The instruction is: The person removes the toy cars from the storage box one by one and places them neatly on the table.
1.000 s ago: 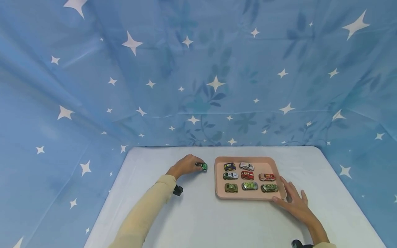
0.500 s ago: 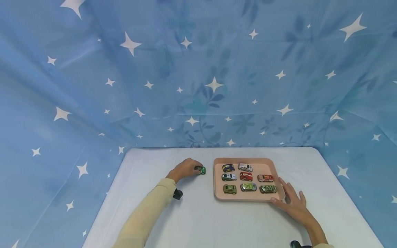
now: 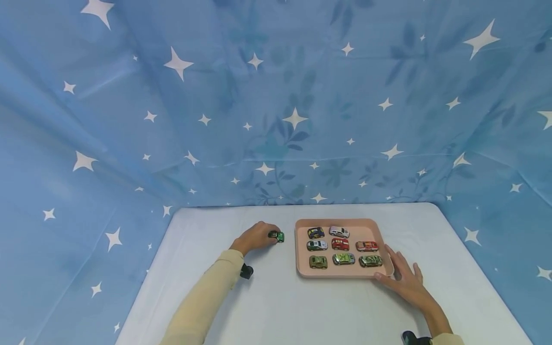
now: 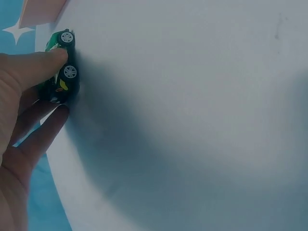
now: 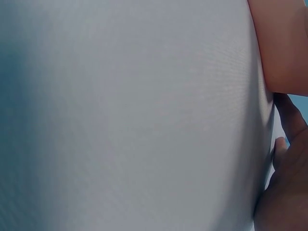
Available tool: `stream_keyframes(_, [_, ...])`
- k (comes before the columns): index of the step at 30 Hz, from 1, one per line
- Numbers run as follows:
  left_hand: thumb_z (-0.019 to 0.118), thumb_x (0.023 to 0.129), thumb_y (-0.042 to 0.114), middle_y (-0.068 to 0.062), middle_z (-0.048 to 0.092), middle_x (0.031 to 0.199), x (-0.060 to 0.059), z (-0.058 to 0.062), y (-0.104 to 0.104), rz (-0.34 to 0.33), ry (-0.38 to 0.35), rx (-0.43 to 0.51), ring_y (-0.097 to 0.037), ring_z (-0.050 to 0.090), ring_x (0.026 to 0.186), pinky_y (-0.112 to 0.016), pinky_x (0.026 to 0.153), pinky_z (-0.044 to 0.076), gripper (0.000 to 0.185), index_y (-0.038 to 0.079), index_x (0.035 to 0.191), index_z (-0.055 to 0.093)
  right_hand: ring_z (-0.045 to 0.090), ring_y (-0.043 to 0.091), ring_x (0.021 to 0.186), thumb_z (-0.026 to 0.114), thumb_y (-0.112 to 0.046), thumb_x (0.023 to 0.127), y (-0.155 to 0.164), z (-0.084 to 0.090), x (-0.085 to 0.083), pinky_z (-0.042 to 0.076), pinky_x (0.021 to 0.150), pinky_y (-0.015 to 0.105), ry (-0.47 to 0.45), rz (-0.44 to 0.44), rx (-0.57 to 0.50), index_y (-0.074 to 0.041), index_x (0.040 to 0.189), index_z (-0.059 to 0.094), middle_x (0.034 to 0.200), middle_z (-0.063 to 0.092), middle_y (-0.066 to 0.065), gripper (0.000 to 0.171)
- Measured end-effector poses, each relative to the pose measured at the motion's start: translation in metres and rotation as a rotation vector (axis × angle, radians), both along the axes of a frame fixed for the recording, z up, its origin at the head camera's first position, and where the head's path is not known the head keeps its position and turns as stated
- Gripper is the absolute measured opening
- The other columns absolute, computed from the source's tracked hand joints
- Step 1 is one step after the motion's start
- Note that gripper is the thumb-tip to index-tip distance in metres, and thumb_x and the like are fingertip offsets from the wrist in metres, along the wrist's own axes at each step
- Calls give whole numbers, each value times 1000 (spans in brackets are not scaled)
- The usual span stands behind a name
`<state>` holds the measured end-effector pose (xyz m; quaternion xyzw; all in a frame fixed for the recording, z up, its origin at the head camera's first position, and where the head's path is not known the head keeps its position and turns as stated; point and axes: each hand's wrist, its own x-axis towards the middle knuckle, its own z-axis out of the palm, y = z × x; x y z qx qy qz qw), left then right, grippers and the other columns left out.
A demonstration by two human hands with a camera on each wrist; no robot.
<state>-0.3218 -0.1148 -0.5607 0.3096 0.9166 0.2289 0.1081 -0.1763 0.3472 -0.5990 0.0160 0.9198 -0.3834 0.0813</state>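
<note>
My left hand (image 3: 258,235) pinches a small green and black toy car (image 3: 279,236) between thumb and fingers, just left of the tray. In the left wrist view the toy car (image 4: 63,70) shows its silver-spoked wheels, with my thumb across its side; the fingertips lie under its rear end. The pink tray (image 3: 358,275) stands on the white table with several toy cars in loose rows. My right hand (image 3: 407,285) rests at the tray's near right corner, thumb along the front edge, index finger along the right side, fingers fairly straight. The right wrist view shows only part of that hand.
Inside the tray sit a red toy car (image 3: 340,244), a white one (image 3: 339,232) and several others; bare tray floor shows at its back right. A blue star-patterned cloth (image 3: 241,120) hangs behind the white table (image 3: 276,306).
My left hand has come slightly lower and nearer with the toy car in it. The right hand stays at the tray corner. The whole head view has shifted a little.
</note>
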Motion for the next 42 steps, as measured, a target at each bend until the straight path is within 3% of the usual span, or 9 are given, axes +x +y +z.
stream_keyframes(6, [75, 103, 24, -10, 74, 129, 0, 5, 1, 20, -23, -6, -19, 70, 107, -39, 95, 56, 47, 6, 146, 66, -1, 59, 156, 74, -56, 93, -1, 1, -2, -22, 116, 71, -17, -5, 10, -4, 171, 14, 169, 12, 38, 111])
stream_keyframes(9, [71, 106, 33, -14, 74, 123, 0, 9, 3, 28, -38, 32, -26, 72, 103, -45, 103, 53, 57, 8, 155, 58, -2, 60, 155, 74, -55, 94, 0, 1, -2, -22, 116, 71, -12, -1, 4, -5, 171, 14, 169, 11, 38, 110])
stream_keyframes(13, [66, 108, 42, -17, 68, 137, 0, 17, 8, 40, -31, 73, -31, 68, 119, -50, 113, 46, 67, 12, 164, 46, -2, 60, 155, 74, -55, 94, 0, -1, -2, -23, 116, 70, -13, 2, -8, -5, 172, 13, 170, 10, 38, 110])
stream_keyframes(16, [65, 108, 43, -13, 54, 159, 0, 21, 14, 53, -6, 103, -30, 54, 143, -49, 119, 41, 68, 15, 167, 42, -2, 60, 156, 74, -55, 94, 0, -2, -4, -23, 116, 70, -19, 1, -13, -6, 172, 14, 170, 10, 38, 110])
stream_keyframes(18, [64, 108, 43, -11, 50, 162, 0, 22, 19, 63, 8, 123, -30, 49, 147, -49, 120, 39, 69, 16, 167, 41, -2, 60, 156, 74, -55, 94, 0, -3, -4, -23, 116, 70, -26, 0, -12, -5, 172, 14, 170, 10, 38, 110])
stream_keyframes(27, [65, 109, 34, -9, 46, 165, 1, 24, 46, 50, 48, 201, -30, 44, 151, -48, 121, 37, 66, 14, 167, 40, -2, 60, 155, 74, -56, 93, 0, 0, -4, -22, 116, 72, -43, -12, 3, -4, 171, 15, 170, 10, 38, 111])
stream_keyframes(42, [65, 109, 39, -9, 55, 159, 7, 29, 101, -29, 48, 225, -25, 50, 146, -40, 120, 40, 65, 15, 166, 43, -3, 59, 156, 75, -55, 93, -2, 3, 0, -21, 116, 72, -34, -14, -1, -6, 172, 14, 170, 10, 37, 110])
